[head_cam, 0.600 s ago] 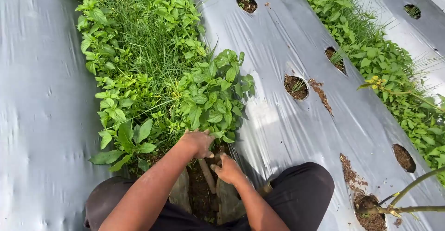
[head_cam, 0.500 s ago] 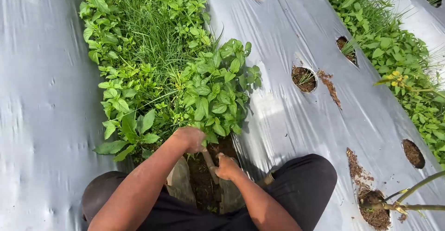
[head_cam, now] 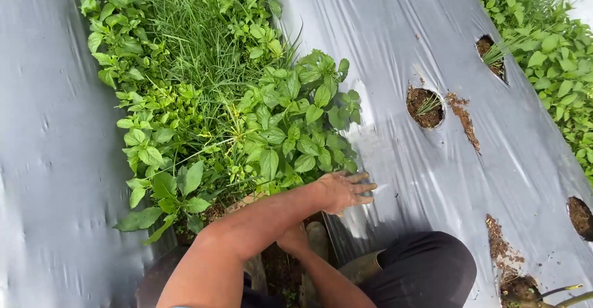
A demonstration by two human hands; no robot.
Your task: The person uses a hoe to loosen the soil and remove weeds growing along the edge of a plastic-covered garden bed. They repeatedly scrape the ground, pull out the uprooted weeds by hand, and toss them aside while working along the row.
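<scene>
Your left hand (head_cam: 343, 192) lay with fingers spread and flat against the broad-leaved weed clump (head_cam: 290, 129), at its edge nearest the glossy, wrinkled silver mulch film (head_cam: 401, 178). Your right hand (head_cam: 293, 239) sat below the clump, mostly hidden under your left forearm; whether its fingers were closed could not be told. Fine-bladed grass (head_cam: 185, 42) stood beyond the clump. Right of the clump, round cut holes (head_cam: 424, 106) in the film exposed crumbly brown soil
</scene>
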